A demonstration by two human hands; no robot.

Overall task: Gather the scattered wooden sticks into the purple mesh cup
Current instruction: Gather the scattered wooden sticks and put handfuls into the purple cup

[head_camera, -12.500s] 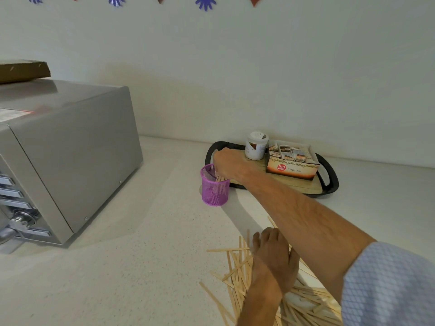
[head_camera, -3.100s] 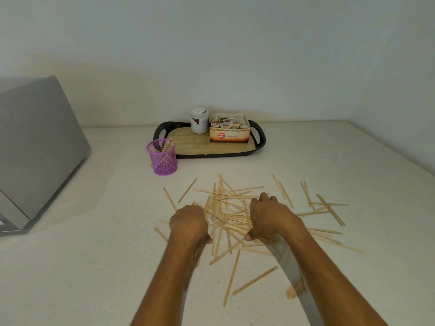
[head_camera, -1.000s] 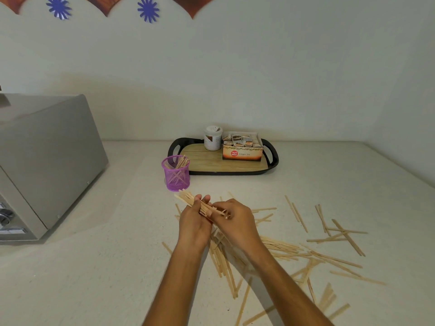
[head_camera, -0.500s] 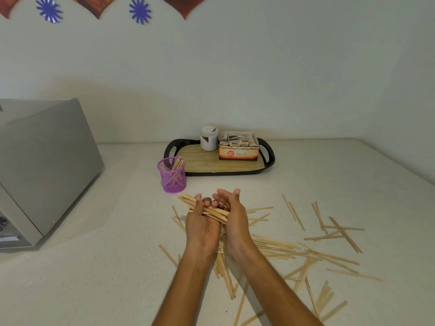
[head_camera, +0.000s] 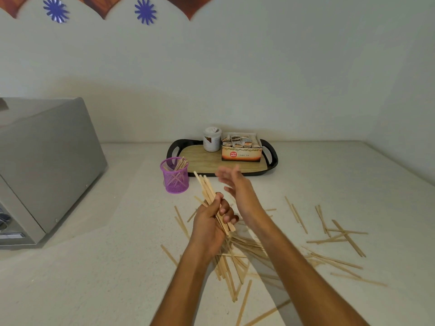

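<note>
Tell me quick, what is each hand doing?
Left hand: closed round a bunch of sticks.
Right hand: open, holding nothing, a bit blurred.

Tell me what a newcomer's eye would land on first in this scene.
First, the left hand in the middle, gripping a bundle of sticks that points up toward the purple cup, while the right hand hangs open beside it, blurred. Next, the loose sticks scattered over the counter below and to the right of the hands. Behind stands a black tray with a tea box.
</note>
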